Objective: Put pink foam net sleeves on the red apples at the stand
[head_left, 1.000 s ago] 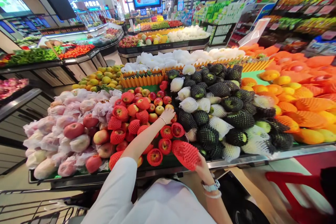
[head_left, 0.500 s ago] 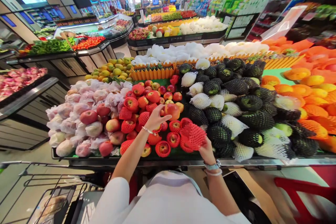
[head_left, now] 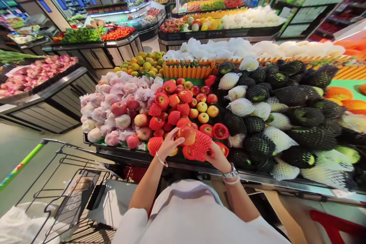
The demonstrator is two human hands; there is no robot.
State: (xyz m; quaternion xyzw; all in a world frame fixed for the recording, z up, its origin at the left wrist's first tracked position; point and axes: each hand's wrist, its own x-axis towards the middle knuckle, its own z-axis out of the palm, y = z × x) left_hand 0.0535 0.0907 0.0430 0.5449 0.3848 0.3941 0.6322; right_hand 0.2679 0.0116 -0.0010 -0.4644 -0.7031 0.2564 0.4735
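My left hand [head_left: 170, 143] is closed round a red-yellow apple [head_left: 187, 134], held just above the front of the apple pile [head_left: 183, 106]. My right hand [head_left: 216, 156] grips a red foam net sleeve [head_left: 201, 145] right beside the apple, the two touching. Both hands hover over the front edge of the fruit stand [head_left: 200, 167]. Many of the apples in the pile wear the same red net sleeves; some are bare.
Pink-wrapped fruit [head_left: 114, 99] lies left of the apples, and dark and white netted fruit [head_left: 274, 106] to the right. A shopping cart [head_left: 65, 194] with a green handle stands at lower left. More produce stands fill the aisle behind.
My left hand picked an apple from the pile's far side and brought it near. My right hand moved the red net sleeve to meet it. The view shifted, showing the cart.
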